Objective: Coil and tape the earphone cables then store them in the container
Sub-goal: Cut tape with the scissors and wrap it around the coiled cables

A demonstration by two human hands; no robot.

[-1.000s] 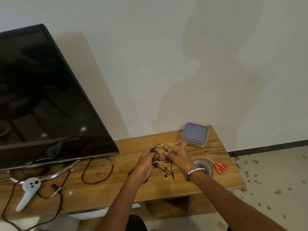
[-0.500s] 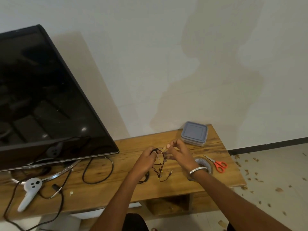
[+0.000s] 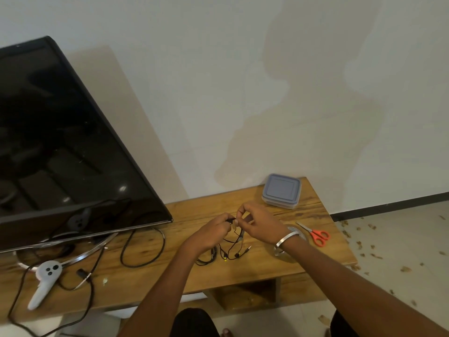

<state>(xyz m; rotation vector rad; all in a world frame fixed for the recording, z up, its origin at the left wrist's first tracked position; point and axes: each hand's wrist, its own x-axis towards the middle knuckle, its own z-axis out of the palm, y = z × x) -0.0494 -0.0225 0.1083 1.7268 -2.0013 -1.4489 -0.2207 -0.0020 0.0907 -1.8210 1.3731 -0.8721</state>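
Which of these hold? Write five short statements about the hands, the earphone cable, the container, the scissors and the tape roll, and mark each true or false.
1. Both the left hand and the right hand pinch the earphone cable. True.
2. The container has its lid off. False: the lid is on.
3. The scissors lie on the table, to the right of the hands. True.
4. The tape roll sits on top of the container. False: it lies on the table, partly behind the right wrist.
5. The cable is already inside the container. False: it hangs from the hands.
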